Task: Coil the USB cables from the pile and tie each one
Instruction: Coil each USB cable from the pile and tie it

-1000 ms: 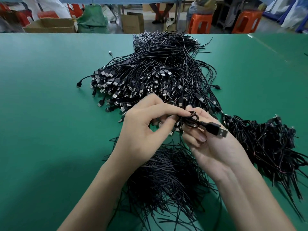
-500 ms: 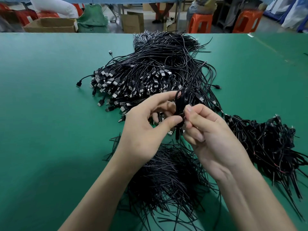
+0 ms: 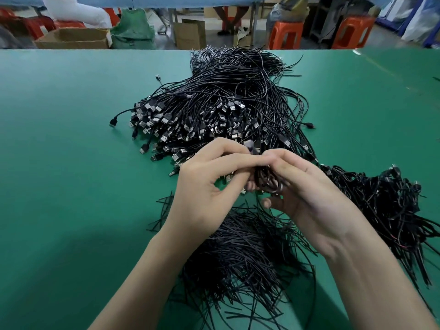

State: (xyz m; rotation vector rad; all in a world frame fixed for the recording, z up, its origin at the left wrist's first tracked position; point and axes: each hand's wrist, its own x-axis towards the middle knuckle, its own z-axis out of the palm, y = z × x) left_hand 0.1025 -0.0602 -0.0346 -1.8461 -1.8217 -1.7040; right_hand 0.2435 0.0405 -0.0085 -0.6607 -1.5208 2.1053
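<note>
Looking down past our forearms, we find nearest to us a loose heap of black twist ties (image 3: pixel 242 258). It lies on the green table (image 3: pixel 71 198), right under both wrists, and fans out a little to the left of the left wrist. Above it our two hands meet in the air.

The left hand (image 3: pixel 207 191) is back-up with its fingers curled, forefinger and thumb pinching at the top of a small coiled USB cable (image 3: pixel 264 179). The right hand (image 3: pixel 314 203) is turned palm toward us, fingers bent round the far side of the same coil and the thumb tip free just below it. The black loops sit between the two hands, gripped from either side. Just above the touching fingertips a small grey patch shows, too blurred for us to say whether it is a plug or the end of a tie.

To the right of the right hand, close beside its wrist and little finger, lies a heap of bundled cables (image 3: pixel 392 206). It is dark and tangled, with a thin red wire showing at its near edge. Just beyond both sets of knuckles begins the pile of USB cables (image 3: pixel 214 110), plugs bunched toward the left-hand side and loose tails running away from us.

Farther off, past the table's edge, a cardboard box (image 3: pixel 73 39) and a green sack (image 3: pixel 133 32) stand beyond the left hand. Two orange stools (image 3: pixel 285 32) stand beyond the right.
</note>
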